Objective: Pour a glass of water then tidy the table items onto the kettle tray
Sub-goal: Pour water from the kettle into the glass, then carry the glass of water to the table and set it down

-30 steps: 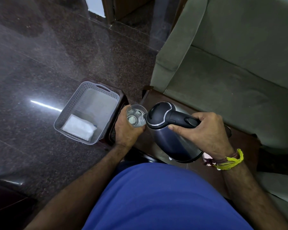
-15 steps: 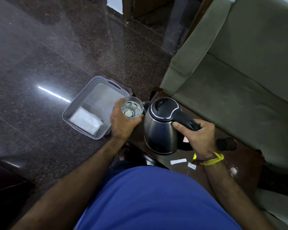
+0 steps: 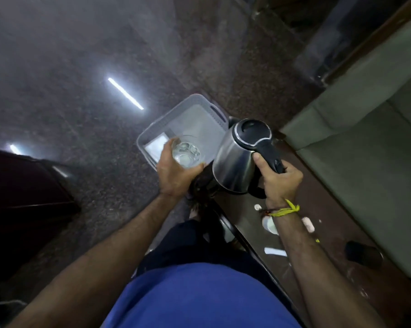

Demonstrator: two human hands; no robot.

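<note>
My left hand (image 3: 175,172) grips a clear glass (image 3: 185,152) with water in it, held over the near edge of a grey plastic basket tray (image 3: 181,107). A white packet (image 3: 156,146) lies inside the tray. My right hand (image 3: 281,183) holds the black handle of a steel kettle (image 3: 238,159), which stands roughly upright just right of the glass, at the left end of the dark wooden table (image 3: 323,209).
Small white sachets and scraps (image 3: 275,251) and a white cup (image 3: 269,224) lie on the table near my right forearm. A black round kettle base (image 3: 363,254) sits further right. A grey-green sofa (image 3: 365,150) borders the table. Dark furniture (image 3: 22,192) stands at left on the stone floor.
The kettle has gone from tilted at the glass to upright, away from the rim. The glass has moved left over the tray. The camera view has swung toward the left.
</note>
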